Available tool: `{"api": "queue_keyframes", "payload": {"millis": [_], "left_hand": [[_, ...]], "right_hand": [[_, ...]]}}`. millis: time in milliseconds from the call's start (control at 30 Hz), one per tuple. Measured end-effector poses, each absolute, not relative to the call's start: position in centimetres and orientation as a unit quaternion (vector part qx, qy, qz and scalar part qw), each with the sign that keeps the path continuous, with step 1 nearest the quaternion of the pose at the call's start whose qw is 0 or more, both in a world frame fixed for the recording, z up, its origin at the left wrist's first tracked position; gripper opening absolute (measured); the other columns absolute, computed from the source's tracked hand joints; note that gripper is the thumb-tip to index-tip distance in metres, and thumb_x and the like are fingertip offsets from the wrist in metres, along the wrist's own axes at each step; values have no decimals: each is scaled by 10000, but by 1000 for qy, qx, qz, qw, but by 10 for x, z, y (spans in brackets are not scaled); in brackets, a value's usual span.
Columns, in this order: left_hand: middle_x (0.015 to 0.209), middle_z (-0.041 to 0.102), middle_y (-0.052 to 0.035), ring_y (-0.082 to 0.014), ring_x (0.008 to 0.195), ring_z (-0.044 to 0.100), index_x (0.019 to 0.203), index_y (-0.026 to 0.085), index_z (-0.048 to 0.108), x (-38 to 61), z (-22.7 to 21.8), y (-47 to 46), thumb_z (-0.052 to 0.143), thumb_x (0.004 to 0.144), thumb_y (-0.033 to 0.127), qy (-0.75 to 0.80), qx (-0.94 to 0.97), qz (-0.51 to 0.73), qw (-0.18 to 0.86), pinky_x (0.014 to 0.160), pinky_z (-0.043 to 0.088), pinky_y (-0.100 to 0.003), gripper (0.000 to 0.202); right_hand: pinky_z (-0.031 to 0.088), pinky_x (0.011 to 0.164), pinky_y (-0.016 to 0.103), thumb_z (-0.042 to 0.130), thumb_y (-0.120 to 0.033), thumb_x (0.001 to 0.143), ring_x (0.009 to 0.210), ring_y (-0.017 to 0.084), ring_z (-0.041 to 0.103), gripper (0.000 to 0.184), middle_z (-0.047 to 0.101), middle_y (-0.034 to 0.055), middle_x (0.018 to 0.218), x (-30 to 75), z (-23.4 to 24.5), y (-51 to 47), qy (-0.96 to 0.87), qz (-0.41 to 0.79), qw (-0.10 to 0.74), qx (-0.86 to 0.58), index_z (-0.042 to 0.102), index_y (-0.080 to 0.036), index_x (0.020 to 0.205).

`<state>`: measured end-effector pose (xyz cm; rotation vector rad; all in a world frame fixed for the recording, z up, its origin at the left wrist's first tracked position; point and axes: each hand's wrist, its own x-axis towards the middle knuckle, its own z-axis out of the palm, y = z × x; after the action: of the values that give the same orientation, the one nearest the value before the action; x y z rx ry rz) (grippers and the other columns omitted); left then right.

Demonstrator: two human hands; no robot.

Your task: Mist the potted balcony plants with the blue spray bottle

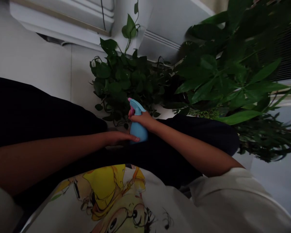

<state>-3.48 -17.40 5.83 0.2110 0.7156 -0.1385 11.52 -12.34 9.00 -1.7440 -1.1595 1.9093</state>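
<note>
A light blue spray bottle [138,130] with a pink nozzle tip and trigger is held upright between my legs, its head turned toward the leaves in front. My right hand [145,119] is wrapped around the neck, with fingers by the trigger. Low on the bottle, my left hand [120,137] holds the base; its thumb lies along the side and its other fingers are mostly hidden. Just beyond the nozzle grows a trailing plant with heart-shaped green leaves [118,82]. Whether any spray comes out cannot be made out.
Tall broad-leaved plants [213,77] crowd the right side. Behind the trailing plant stands a white cabinet-like unit [160,30], and another white ridged unit [70,16] is at the upper left. Pale floor tiles [50,61] show on the left. My dark-clothed knees [203,129] flank the bottle.
</note>
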Motion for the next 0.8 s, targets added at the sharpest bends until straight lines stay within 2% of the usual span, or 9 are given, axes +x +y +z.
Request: {"api": "queue_keyframes", "payload": {"millis": [200,433,667,800], "left_hand": [[1199,739,-68,-295,1236,608,1116,207,693,-36,51,-178,962,435,428,351,102,-64,929,1029,475,-352,765],[1218,733,-67,-305,1245,603,1135,213,692,-36,55,-177,963,423,445,351,113,-71,927,1039,471,-364,796],[1218,733,-75,-302,1254,602,1158,208,680,-37,48,-179,948,467,470,344,104,-72,930,1043,481,-357,787],[1271,707,-88,-304,1280,583,1232,210,641,-39,42,-179,925,529,470,296,102,-70,947,1072,455,-372,801]], "right_hand": [[498,837,274,620,-105,626,855,151,611,170,639,-10,860,115,91,-122,-359,702,160,-593,598,-209,759],[514,845,280,613,-88,636,837,153,613,178,636,-13,813,115,90,-123,-378,689,168,-595,626,-211,763],[534,843,309,673,-81,658,971,190,660,393,693,16,949,117,84,-123,-310,725,186,-586,652,-217,1026],[556,838,321,749,-167,708,1009,205,663,409,698,53,1070,118,81,-123,-295,740,188,-575,638,-206,1100]]}}
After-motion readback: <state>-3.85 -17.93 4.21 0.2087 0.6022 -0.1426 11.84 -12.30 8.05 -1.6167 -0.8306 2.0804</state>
